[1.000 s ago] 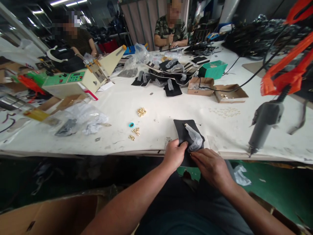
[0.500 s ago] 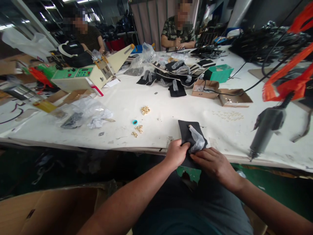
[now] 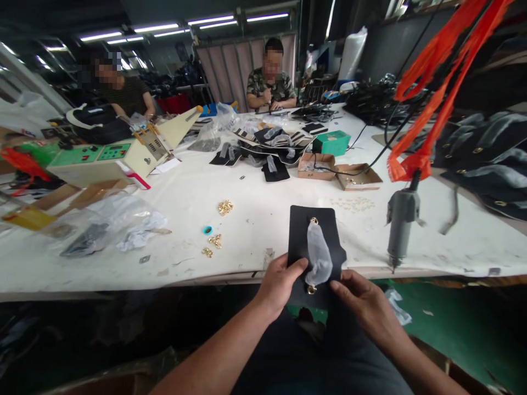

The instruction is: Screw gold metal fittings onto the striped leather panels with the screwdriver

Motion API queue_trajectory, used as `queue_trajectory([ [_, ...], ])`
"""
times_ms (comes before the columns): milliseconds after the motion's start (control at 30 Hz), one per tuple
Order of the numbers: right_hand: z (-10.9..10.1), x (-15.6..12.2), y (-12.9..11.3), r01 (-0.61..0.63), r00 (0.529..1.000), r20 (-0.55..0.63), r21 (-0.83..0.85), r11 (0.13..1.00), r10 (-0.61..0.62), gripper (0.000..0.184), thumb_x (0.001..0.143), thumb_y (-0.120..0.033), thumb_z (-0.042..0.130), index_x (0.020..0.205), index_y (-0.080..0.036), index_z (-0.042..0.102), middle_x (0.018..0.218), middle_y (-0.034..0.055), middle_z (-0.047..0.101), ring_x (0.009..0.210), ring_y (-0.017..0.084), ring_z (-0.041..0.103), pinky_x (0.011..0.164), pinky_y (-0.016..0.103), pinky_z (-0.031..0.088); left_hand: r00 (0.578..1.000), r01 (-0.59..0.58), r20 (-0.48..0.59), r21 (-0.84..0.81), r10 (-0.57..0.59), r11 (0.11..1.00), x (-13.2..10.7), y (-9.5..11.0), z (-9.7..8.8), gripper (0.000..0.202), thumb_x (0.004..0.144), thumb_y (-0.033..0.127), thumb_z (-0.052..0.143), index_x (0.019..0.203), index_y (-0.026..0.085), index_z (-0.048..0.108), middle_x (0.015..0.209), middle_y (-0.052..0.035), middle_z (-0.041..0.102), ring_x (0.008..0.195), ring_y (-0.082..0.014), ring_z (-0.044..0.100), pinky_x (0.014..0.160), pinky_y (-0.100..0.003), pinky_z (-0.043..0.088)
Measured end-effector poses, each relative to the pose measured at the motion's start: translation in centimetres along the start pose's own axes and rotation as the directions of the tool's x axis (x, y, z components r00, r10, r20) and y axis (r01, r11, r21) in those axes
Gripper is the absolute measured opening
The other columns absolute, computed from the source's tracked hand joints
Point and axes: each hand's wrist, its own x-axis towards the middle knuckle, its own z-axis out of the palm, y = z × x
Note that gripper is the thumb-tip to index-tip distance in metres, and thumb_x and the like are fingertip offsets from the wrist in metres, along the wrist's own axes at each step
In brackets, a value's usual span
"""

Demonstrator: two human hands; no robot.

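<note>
- The left hand holds the black piece by its lower left edge. The thumb is on top and the fingers are curled under it, closed tight on it.
- The right hand pinches the lower right corner of the same piece, next to the bottom gold ring.
- The black piece lies half on the near edge of the table and half over the person's lap.
- The piece already has a top gold ring as well as the bottom one. A clear plastic wrap runs between the two rings.
- More loose gold bits and a small blue ring sit on the table, to the left and apart from the hands.
- A grey tool hangs just to the right, and no hand touches it.
- Far across the table lie more black pieces with plastic, so there is a pile of them there.
- Two other people sit at the far side.
</note>
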Motion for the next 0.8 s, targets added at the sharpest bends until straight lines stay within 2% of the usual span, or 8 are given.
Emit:
queue_trajectory([
  [100, 0.1, -0.4, -0.4, 0.073, 0.995, 0.078, -0.063, 0.995, -0.068, 0.039, 0.091, -0.061, 0.074, 0.083, -0.022, 0.072, 0.081, 0.0019, 0.071, 0.074, 0.022, 0.068, 0.067, 0.028, 0.057, 0.999, -0.046, -0.025, -0.065, 0.045, 0.997, -0.1, 1.4, -0.2, 0.042, 0.091, 0.05, 0.08, 0.113, 0.014, 0.081, 0.114, -0.0125, 0.082, 0.11, -0.0308, 0.074, 0.105, -0.039, 0.052],
  [167, -0.1, -0.6, -0.2, 0.119, 0.986, 0.128, -0.113, 0.987, -0.104, 0.038, 0.093, -0.059, 0.073, 0.081, -0.023, 0.073, 0.078, 0.0017, 0.07, 0.071, 0.021, 0.068, 0.064, 0.027, 0.057, 0.997, -0.043, -0.073, -0.09, 0.036, 0.995, 0.1, 1.9, -0.5, 0.046, 0.088, 0.052, 0.083, 0.111, 0.013, 0.081, 0.113, -0.014, 0.082, 0.111, -0.0321, 0.074, 0.105, -0.04, 0.051],
  [267, -0.6, -0.4, -0.4, 0.2, 0.98, 0.031, -0.19, 0.961, -0.197, 0.031, 0.093, -0.055, 0.074, 0.091, -0.024, 0.078, 0.084, 0.0029, 0.076, 0.075, 0.023, 0.073, 0.065, 0.027, 0.06, 0.993, -0.044, -0.114, -0.054, 0.038, 0.998, 0.2, 1.8, -0.9, 0.047, 0.087, 0.051, 0.084, 0.112, 0.012, 0.081, 0.112, -0.0142, 0.082, 0.112, -0.0334, 0.074, 0.102, -0.04, 0.053],
  [367, -1.0, 0.4, -2.2, 0.354, 0.896, -0.17, -0.287, 0.89, -0.411, 0.023, 0.096, -0.045, 0.075, 0.106, -0.025, 0.078, 0.092, 0.0042, 0.077, 0.079, 0.022, 0.073, 0.071, 0.029, 0.06, 0.99, -0.083, -0.106, 0.067, 0.09, 0.994, 0.1, 1.3, -0.8, 0.044, 0.092, 0.051, 0.079, 0.112, 0.012, 0.081, 0.112, -0.0124, 0.082, 0.113, -0.0322, 0.073, 0.101, -0.038, 0.053],
  [433, -1.1, 1.3, -4.2, 0.467, 0.818, -0.185, -0.34, 0.816, -0.545, 0.017, 0.099, -0.038, 0.073, 0.108, -0.025, 0.077, 0.094, 0.0047, 0.075, 0.081, 0.021, 0.071, 0.074, 0.03, 0.058, 0.991, -0.101, -0.076, 0.151, 0.114, 0.983, -0.1, 1.1, -0.4, 0.043, 0.096, 0.052, 0.075, 0.114, 0.013, 0.081, 0.111, -0.011, 0.082, 0.112, -0.0314, 0.072, 0.1, -0.036, 0.054],
  [500, -0.9, 2.3, -6.0, 0.517, 0.794, -0.143, -0.352, 0.78, -0.591, 0.014, 0.1, -0.036, 0.073, 0.107, -0.025, 0.078, 0.096, 0.0047, 0.074, 0.083, 0.02, 0.07, 0.075, 0.031, 0.057, 0.987, -0.146, -0.035, 0.251, 0.159, 0.957, -0.3, 1.2, 0.0, 0.043, 0.099, 0.052, 0.07, 0.118, 0.015, 0.08, 0.113, -0.0096, 0.082, 0.11, -0.03, 0.073, 0.098, -0.035, 0.054],
  [667, 0.4, 4.3, -8.0, 0.34, 0.919, -0.1, -0.291, 0.894, -0.382, 0.018, 0.094, -0.042, 0.077, 0.09, -0.024, 0.078, 0.084, 0.0013, 0.072, 0.075, 0.019, 0.067, 0.07, 0.03, 0.052, 0.947, -0.302, 0.073, 0.529, 0.312, 0.793, -1.1, 1.6, 0.8, 0.039, 0.108, 0.048, 0.057, 0.13, 0.021, 0.075, 0.118, -0.006, 0.08, 0.108, -0.0249, 0.073, 0.096, -0.029, 0.053],
  [800, 1.0, 4.7, -7.7, 0.243, 0.963, -0.07, -0.191, 0.951, -0.26, 0.023, 0.091, -0.045, 0.077, 0.086, -0.023, 0.075, 0.081, 0.0006, 0.072, 0.075, 0.019, 0.065, 0.069, 0.029, 0.051, 0.934, -0.32, 0.081, 0.628, 0.349, 0.71, -1.6, 1.2, 0.5, 0.036, 0.11, 0.047, 0.052, 0.122, 0.022, 0.075, 0.106, -0.0039, 0.08, 0.1, -0.0229, 0.074, 0.09, -0.028, 0.053],
])
